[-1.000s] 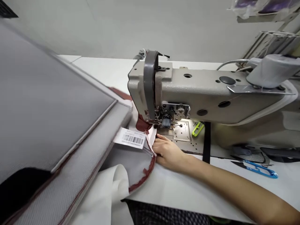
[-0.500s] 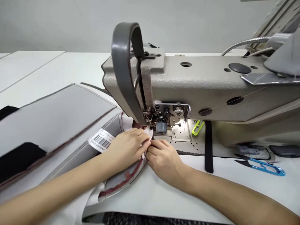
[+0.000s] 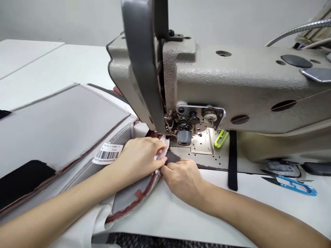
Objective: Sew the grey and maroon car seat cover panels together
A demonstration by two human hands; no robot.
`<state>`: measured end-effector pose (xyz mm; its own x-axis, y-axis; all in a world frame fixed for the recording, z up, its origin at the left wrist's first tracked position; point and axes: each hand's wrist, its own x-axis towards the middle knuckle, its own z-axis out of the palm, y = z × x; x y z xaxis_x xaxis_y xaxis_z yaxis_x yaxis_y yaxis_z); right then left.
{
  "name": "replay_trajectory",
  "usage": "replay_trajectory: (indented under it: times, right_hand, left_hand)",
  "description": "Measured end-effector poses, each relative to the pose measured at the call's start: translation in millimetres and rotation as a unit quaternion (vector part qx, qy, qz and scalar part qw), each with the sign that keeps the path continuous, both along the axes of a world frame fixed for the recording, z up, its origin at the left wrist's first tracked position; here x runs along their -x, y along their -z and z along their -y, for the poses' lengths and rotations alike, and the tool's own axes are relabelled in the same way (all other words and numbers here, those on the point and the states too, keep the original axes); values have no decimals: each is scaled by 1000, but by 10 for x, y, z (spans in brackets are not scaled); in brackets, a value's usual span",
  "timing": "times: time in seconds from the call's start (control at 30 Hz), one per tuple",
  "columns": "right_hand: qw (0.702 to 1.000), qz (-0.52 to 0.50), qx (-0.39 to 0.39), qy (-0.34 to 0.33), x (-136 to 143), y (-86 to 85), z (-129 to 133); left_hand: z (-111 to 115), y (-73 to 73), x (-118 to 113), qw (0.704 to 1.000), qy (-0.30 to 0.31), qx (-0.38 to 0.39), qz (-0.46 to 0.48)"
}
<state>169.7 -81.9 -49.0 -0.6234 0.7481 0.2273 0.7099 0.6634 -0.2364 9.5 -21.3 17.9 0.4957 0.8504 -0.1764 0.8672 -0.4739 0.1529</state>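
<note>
pinching at the needle area, both hands meet on the edge of the grey fabric piece (image 3: 126, 196), just in front of the presser foot of the sewing machine (image 3: 232, 86). left hand (image 3: 139, 159) lies palm down on the piece, fingers curled and closed on a small white fold of material at its edge. right hand (image 3: 182, 177) is closed too, thumb and forefinger nipping the same edge from the other side; the two hands touch.

progress, as judged: the grey fabric piece lies on the table (image 3: 181, 213), its curved dark-red edge trailing toward the person, its leading corner at the foot but not visibly under it. a red edging already runs along the curve. the corner appears to be under alignment, not feeding; whether the needle is down cannot be told.

noted nearby: barcode label (image 3: 107, 154) on the piece just left of the left hand; large grey panel (image 3: 59, 127) further left; green clip (image 3: 220, 138) on the machine bed; blue thread snips (image 3: 294, 181) well apart at right.

change against the earlier frames: a second ago only the right hand was at the edge and the large grey panel stood raised; it now lies flat, and the left hand has come onto the piece. since half a second ago the grip has hardly altered; the view has closed in on the machine head.
</note>
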Motion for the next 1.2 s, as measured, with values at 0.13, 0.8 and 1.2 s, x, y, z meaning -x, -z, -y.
replay_trajectory:
  times: [0.13, 0.8, 1.2]
  right_hand:
    - [1000, 14, 9, 11, 2, -22, -40]
    - [992, 20, 108, 65, -73, -125, -287]
    - [991, -23, 110, 77, -140, -132, -362]
  left_hand:
    - [-6, -10, -4, 1000, 22, 3, 18]
    - [-187, -26, -37, 996, 10, 36, 81]
    - [-223, -37, -78, 999, 34, 7, -7]
